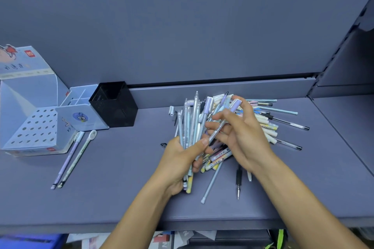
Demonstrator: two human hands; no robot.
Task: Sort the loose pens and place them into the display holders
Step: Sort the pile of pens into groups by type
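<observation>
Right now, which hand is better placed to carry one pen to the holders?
Likely the right hand: it pinches a single lilac-capped pen, while the left hand grips a whole bundle of pens.

Both bare forearms come in from the lower edge and lean toward each other: the left from the bottom middle, the right from the lower right corner. The left hand (180, 159) is curled round a bundle of pens (189, 125), with its thumb laid across the front. The right hand (245, 135) is just beside it, palm turned leftward, fingers half bent — thumb and fingers pinch a single pen (220, 126).
</observation>
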